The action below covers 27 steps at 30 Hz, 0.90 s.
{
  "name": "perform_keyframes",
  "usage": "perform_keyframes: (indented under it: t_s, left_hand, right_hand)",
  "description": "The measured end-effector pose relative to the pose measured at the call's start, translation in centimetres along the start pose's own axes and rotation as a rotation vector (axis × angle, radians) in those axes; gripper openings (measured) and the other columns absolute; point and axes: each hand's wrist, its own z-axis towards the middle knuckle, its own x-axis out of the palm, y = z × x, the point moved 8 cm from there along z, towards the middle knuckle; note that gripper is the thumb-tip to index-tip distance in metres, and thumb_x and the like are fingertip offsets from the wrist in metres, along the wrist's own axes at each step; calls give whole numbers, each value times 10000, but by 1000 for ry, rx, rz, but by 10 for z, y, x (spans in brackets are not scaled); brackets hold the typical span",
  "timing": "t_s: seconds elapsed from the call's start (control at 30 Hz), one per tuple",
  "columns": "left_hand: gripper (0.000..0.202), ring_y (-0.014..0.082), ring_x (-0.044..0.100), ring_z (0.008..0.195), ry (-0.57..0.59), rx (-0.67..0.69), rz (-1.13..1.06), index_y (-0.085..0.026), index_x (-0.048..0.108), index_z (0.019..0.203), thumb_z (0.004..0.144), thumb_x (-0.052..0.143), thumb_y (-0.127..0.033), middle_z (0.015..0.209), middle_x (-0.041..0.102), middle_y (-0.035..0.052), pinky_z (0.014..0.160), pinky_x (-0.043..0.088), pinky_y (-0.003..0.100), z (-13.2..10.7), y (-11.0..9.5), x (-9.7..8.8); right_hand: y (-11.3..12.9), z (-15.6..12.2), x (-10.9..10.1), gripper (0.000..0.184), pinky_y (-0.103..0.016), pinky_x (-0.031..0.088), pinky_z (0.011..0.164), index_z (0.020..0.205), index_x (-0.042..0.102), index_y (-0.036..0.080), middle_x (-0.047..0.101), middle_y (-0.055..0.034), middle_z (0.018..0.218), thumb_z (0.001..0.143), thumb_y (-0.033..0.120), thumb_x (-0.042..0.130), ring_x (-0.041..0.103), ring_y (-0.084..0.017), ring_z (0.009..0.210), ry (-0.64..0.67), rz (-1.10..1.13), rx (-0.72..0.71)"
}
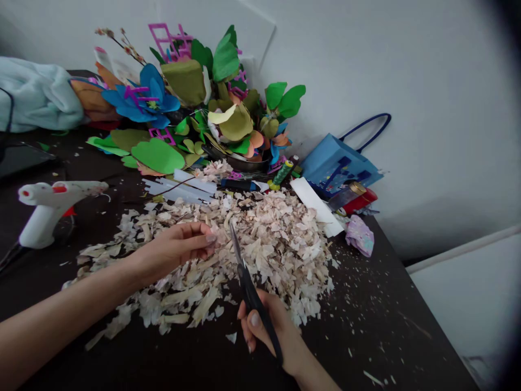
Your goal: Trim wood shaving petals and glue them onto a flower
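Note:
A wide heap of pale, dry petal-like scraps (280, 233) covers the middle of the dark table. Over its left part my left hand (189, 241) is closed, thumb against fingers, at a pale scrap (215, 234) that blends with the heap behind it. My right hand (268, 326) grips black-handled scissors (249, 282) by the handles. Their blades (236, 244) point up and away, nearly together, just right of my left fingertips. One small loose scrap (232, 338) lies on the table near my right fingers.
A white glue gun (49, 209) lies at the left. Behind the heap stand colourful craft flowers (154, 98), translucent glue sticks (179, 189) and a green thread spool (283, 172). To the right are a white strip (317, 206), a blue bag (337, 163) and a crumpled purple piece (360, 235).

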Motion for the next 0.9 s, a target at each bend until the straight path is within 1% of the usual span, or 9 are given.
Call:
perform_keyframes:
  t_s: [0.2, 0.33, 0.43, 0.53, 0.63, 0.73, 0.9]
  left_hand:
    - [379, 147, 647, 704, -38, -4, -89, -174, 664, 745, 608, 943, -392, 753, 715, 23, 724, 519, 296, 1, 3, -4]
    - [410, 145, 664, 734, -58, -20, -129, -168, 671, 731, 565, 966, -399, 778, 733, 27, 736, 525, 278, 2, 1, 1]
    - [404, 142, 662, 733, -47, -23, -120, -166, 672, 734, 583, 960, -407, 783, 732, 28, 732, 522, 273, 5, -1, 9]
    - [404, 128, 638, 704, -32, -14, -102, -168, 667, 732, 590, 957, -410, 743, 705, 9, 708, 507, 260, 8, -3, 17]
    - [374, 114, 609, 695, 2, -9, -89, -169, 669, 745, 644, 932, -414, 730, 680, 0, 692, 486, 246, 12, -1, 22]
    - [338, 114, 604, 719, 21, -21, -73, -173, 671, 768, 699, 901, -412, 754, 672, 0, 708, 481, 248, 13, 6, 20]
    - [379, 112, 599, 712, 9, -34, -70, -174, 657, 747, 658, 920, -432, 754, 664, -10, 713, 477, 251, 9, 14, 13]
  right_hand:
    - [-2, -3, 6, 621, -217, 397, 461, 824, 537, 196, 500, 34, 604, 741, 799, 660, 453, -96, 478, 9, -45, 74]
    - [-2, -2, 6, 637, -213, 393, 457, 822, 527, 192, 503, 32, 612, 741, 813, 644, 446, -89, 473, 20, -39, 87]
    - [-1, -1, 3, 636, -215, 393, 458, 819, 521, 188, 508, 31, 612, 753, 810, 635, 452, -87, 466, 12, -31, 65]
    - [0, 0, 0, 628, -210, 379, 452, 820, 517, 187, 512, 34, 611, 763, 802, 633, 457, -84, 459, -5, -26, 45]
    - [0, 0, -1, 625, -204, 370, 451, 814, 506, 190, 503, 41, 603, 768, 802, 627, 450, -78, 455, -12, -14, 42]
    - [-2, 0, -2, 643, -206, 378, 457, 819, 510, 187, 503, 42, 594, 755, 816, 625, 457, -80, 458, -14, -26, 57]
    - [-8, 1, 0, 674, -208, 389, 459, 818, 521, 176, 504, 37, 595, 731, 835, 628, 456, -76, 453, 4, -30, 98]
